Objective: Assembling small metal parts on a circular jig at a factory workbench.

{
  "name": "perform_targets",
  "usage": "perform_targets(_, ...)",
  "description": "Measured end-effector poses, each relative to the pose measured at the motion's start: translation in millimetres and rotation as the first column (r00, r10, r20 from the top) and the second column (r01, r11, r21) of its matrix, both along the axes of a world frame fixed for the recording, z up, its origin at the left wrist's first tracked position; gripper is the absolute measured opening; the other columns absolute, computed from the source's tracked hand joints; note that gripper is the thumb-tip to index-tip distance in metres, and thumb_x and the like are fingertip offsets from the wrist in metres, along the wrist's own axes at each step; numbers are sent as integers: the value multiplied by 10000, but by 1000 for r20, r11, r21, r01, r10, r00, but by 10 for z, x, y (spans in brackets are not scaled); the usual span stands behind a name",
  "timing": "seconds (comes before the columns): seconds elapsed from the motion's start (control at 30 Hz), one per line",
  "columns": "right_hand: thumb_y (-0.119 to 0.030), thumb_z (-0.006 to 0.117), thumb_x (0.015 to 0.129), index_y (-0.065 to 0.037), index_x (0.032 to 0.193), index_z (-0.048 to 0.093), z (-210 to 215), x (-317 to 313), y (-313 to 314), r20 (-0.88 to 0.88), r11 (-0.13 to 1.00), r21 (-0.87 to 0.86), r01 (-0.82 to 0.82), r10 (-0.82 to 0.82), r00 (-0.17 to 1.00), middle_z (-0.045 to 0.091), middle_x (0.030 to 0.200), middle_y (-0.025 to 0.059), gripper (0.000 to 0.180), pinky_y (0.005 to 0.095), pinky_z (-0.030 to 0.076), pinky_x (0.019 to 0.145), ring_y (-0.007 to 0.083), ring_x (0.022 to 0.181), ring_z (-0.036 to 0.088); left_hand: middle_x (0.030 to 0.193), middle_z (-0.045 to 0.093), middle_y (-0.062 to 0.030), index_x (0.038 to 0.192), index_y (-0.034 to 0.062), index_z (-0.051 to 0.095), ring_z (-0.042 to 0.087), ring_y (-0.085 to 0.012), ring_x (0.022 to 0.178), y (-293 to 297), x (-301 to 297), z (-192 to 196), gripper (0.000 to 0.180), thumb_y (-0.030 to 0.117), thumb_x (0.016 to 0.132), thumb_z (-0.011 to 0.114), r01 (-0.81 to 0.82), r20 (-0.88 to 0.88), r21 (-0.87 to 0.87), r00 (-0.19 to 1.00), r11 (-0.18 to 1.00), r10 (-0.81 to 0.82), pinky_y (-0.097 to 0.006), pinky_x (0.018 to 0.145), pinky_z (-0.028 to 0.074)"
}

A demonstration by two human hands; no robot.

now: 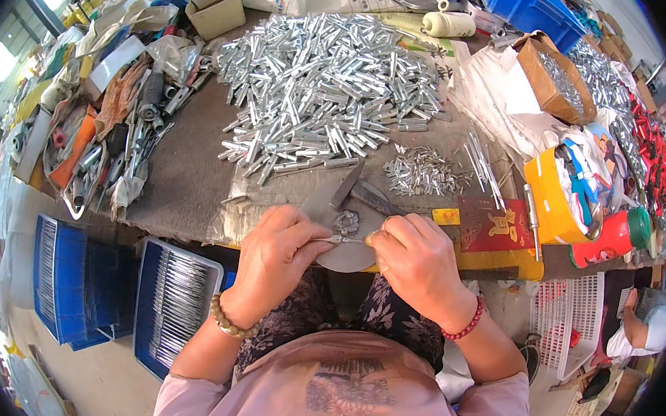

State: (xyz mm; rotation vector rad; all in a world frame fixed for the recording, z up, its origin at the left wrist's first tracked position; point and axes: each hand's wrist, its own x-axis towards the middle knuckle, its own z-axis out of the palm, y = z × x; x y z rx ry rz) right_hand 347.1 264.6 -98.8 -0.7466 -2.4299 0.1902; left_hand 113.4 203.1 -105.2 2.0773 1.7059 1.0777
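Between my two hands, near the table's front edge, a thin silver metal rod [350, 240] lies roughly level. My left hand [272, 249] pinches its left end with thumb and forefinger. On its right end my right hand [417, 255] is closed, the fingers partly hiding it. Just beyond the rod, a small heap of metal rings [347, 223] sits on a grey rounded plate [342, 262]. Behind the rings lie a dark pointed blade [346, 185] and a dark tool [375, 199]. Farther back spreads a large pile of silver metal tubes [320, 88], with a smaller pile of pins [423, 173] to its right.
Tools [116, 149] crowd the table's left side. At right are thin rods [485, 167], a red packet [498, 226], a yellow box [553, 199] and a red jar [612, 236]. Blue crates [146, 303] and a white basket [564, 323] stand below; another person's arm [633, 323] shows far right.
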Motion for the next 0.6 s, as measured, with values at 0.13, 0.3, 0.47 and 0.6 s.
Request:
perform_targets(0.13, -62, 726, 768, -70, 941, 673, 8, -2, 3, -4, 1000, -7, -6, 5, 1000, 565, 923, 59, 182, 393, 532, 801, 259, 878, 613, 896, 661, -74, 967, 70, 802, 653, -296, 877, -19, 4, -14, 193, 87, 784, 861, -16, 6, 8, 1000, 1000, 16, -397, 753, 529)
perform_targets(0.3, -49, 712, 786, -75, 945, 679, -4, -8, 24, 0, 999, -38, -8, 8, 1000, 573, 932, 61, 165, 402, 534, 804, 266, 884, 616, 885, 648, -57, 951, 81, 798, 649, -286, 871, -12, -8, -89, 179, 107, 786, 864, -23, 30, 44, 999, 999, 22, -402, 744, 528)
perform_targets(0.47, -30, 696, 788, -73, 947, 681, 3, -28, 54, -26, 998, -53, -27, 26, 999, 575, 931, 63, 165, 411, 535, 812, 277, 888, 616, 882, 651, -58, 946, 78, 801, 653, -280, 859, 1, -15, -117, 197, 92, 765, 877, -25, 59, 37, 998, 999, 22, -391, 734, 531)
perform_targets(0.6, -43, 679, 795, -73, 939, 677, -34, -51, 77, -62, 996, -51, -69, 66, 996, 567, 918, 64, 147, 413, 527, 805, 281, 883, 609, 879, 650, -61, 941, 79, 801, 652, -282, 856, 25, 13, -110, 195, 89, 762, 877, -8, 57, 46, 998, 999, 5, -392, 733, 530)
